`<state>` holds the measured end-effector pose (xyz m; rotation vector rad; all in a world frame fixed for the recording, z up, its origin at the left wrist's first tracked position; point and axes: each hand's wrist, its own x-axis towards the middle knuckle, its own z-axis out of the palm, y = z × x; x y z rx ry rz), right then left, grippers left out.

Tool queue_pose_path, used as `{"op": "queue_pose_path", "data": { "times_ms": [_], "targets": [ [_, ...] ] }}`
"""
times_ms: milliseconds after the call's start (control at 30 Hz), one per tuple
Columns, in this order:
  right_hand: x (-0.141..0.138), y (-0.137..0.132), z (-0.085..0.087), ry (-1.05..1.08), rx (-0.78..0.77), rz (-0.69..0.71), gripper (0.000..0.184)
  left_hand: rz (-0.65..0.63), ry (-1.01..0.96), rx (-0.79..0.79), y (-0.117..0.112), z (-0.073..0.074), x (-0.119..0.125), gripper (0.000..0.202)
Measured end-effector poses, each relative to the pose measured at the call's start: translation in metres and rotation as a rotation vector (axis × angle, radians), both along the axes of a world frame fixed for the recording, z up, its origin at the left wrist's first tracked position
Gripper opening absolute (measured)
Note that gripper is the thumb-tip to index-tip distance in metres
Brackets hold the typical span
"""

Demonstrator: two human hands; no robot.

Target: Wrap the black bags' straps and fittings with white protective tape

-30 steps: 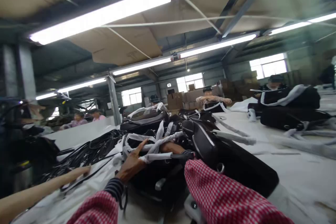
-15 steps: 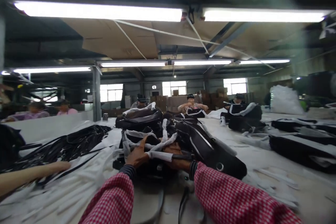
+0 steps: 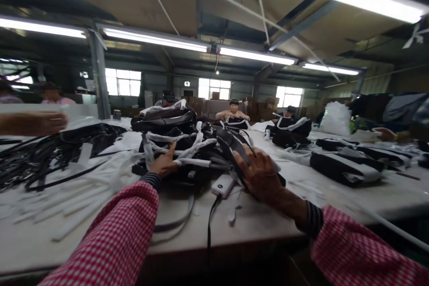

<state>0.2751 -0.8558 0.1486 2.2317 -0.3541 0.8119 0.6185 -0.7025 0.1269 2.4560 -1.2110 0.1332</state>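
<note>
A heap of black leather-like bags [image 3: 164, 120] bound with white fabric strips [image 3: 191, 143] lies on the white work table [image 3: 254, 225]. My left hand [image 3: 164, 164] rests on the heap's near side with fingers spread, touching a white strip. My right hand [image 3: 258, 174] lies on a glossy black bag panel [image 3: 236, 149], its fingers draped over it and apart. Just below and between my hands sits a white power bank [image 3: 223, 185] with a black cord [image 3: 209, 221] hanging over the table edge. The lower parts of the heap are hidden.
A tangle of black straps [image 3: 50, 156] and loose white strips [image 3: 70, 201] lie to the left. A co-worker's hand [image 3: 33, 123] is above them. Further strip-wrapped black bags [image 3: 345, 167] lie to the right, and other workers sit beyond.
My view has tilted down and levelled. My hands have spread apart, the right one now on top of the black panel. The co-worker's arm has moved back towards the far left.
</note>
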Motion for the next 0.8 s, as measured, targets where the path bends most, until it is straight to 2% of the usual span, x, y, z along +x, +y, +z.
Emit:
{"op": "queue_pose_path", "data": {
  "times_ms": [167,233,300,400,433,500,600,667,733,800],
  "targets": [
    [0.004,-0.005,0.021,0.096,0.110,-0.157,0.081,0.010,-0.021,-0.007,0.009,-0.003,-0.014,0.096],
    [0.001,-0.010,0.025,0.120,0.130,-0.178,0.076,-0.009,-0.066,-0.058,0.018,-0.006,-0.023,0.088],
    [-0.003,-0.020,0.030,0.133,0.137,-0.178,0.067,-0.062,-0.240,-0.168,0.031,-0.012,-0.037,0.079],
    [-0.009,-0.042,0.039,0.117,0.117,-0.157,0.054,-0.222,-0.645,-0.318,0.055,-0.030,-0.069,0.066],
    [-0.009,-0.050,0.043,0.096,0.104,-0.156,0.050,-0.272,-0.735,-0.336,0.063,-0.039,-0.081,0.063],
    [-0.008,-0.068,0.054,0.041,0.080,-0.164,0.046,-0.339,-0.796,-0.343,0.077,-0.061,-0.103,0.059],
    [-0.004,-0.094,0.080,-0.043,0.056,-0.189,0.042,-0.372,-0.654,-0.265,0.089,-0.092,-0.122,0.049],
    [-0.002,-0.107,0.102,-0.118,0.048,-0.194,0.040,-0.352,-0.475,-0.162,0.091,-0.103,-0.125,0.035],
    [-0.004,-0.111,0.126,-0.240,0.053,-0.179,0.039,-0.336,-0.298,-0.085,0.090,-0.106,-0.124,0.024],
    [-0.009,-0.106,0.148,-0.368,0.103,-0.107,0.040,-0.344,-0.189,-0.069,0.089,-0.102,-0.123,0.021]
  ]
}}
